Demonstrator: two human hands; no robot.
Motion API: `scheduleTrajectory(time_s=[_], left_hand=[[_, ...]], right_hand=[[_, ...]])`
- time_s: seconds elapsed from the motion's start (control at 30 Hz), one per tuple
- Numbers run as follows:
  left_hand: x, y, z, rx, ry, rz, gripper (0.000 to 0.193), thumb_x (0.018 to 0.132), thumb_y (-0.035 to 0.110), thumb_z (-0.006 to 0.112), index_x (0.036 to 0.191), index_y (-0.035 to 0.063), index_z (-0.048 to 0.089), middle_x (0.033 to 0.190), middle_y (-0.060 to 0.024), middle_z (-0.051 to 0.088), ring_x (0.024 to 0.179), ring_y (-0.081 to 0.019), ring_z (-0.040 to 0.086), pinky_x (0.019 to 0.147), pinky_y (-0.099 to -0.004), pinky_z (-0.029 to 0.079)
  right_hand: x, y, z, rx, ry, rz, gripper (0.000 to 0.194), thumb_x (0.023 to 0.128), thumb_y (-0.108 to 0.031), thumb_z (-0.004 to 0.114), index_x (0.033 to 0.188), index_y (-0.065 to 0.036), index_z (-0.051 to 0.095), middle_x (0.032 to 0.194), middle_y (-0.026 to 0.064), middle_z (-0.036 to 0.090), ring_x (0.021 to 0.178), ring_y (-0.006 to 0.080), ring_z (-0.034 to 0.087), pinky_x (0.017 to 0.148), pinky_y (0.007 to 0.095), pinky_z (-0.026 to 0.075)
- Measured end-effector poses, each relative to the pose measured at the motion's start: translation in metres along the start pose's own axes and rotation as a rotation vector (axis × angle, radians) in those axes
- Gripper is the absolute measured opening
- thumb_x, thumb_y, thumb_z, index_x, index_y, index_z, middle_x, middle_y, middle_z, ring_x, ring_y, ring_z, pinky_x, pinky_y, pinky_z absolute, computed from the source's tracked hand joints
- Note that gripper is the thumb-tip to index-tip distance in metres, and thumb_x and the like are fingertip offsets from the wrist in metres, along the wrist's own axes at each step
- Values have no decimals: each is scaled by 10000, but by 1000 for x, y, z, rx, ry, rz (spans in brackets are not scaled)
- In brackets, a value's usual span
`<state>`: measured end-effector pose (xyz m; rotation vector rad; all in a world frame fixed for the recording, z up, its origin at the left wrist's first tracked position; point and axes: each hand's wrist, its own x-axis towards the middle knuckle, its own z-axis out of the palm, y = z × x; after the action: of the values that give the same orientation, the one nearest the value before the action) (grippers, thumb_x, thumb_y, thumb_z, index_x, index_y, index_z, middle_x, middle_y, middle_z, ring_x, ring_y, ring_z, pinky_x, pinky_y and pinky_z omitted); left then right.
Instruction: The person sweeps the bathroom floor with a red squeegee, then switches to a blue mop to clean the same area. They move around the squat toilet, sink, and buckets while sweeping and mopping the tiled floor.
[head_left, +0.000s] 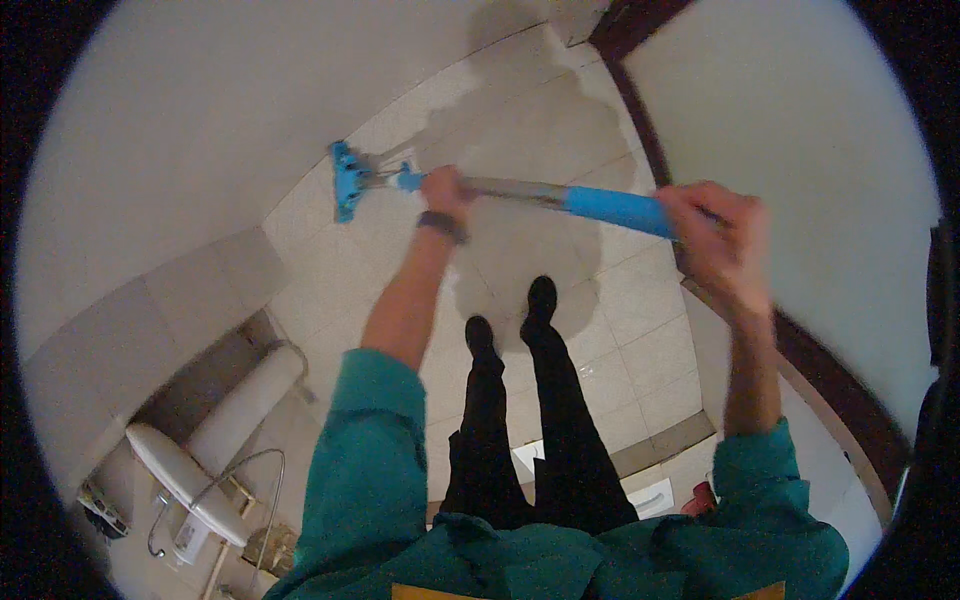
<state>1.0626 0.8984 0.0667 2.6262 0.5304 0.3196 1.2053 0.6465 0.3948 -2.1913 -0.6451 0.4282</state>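
Note:
A mop with a blue head (346, 184), a metal pole (517, 190) and a blue grip sleeve (619, 210) stretches across the view in front of me. My left hand (448, 190), with a dark band on its wrist, is closed around the lower pole, close to the head. My right hand (716, 236) grasps the far end of the blue sleeve and is slightly blurred. The mop head is by the line where the pale tiled floor (322, 277) meets the wall; whether it touches the floor I cannot tell.
A pale wall (225, 112) rises at the left. On the right is a light panel (787, 150) with a dark brown frame (641, 127). A white ceramic fixture (247, 390) and a thin hose (281, 469) are at lower left. My shadow falls across the floor.

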Motion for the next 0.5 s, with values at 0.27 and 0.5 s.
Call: scheduleTrajectory(time_s=[0.27,0.5], left_hand=[[118,291,52,-1347,-103,-1141,255,652,151,648,764,44,446,680,-123,526,612,-271,531,500,-413,436],[103,316,94,-1169,-411,-1151,226,712,81,521,864,-3,376,794,-138,511,659,-257,531,429,-411,434]], right_hand=[[-75,53,-169,-164,374,458,151,801,-161,569,826,-41,657,641,-20,545,509,44,415,452,205,317],[-157,98,-132,-23,613,737,158,816,-207,572,794,-66,637,585,-36,499,455,33,389,391,196,289]])
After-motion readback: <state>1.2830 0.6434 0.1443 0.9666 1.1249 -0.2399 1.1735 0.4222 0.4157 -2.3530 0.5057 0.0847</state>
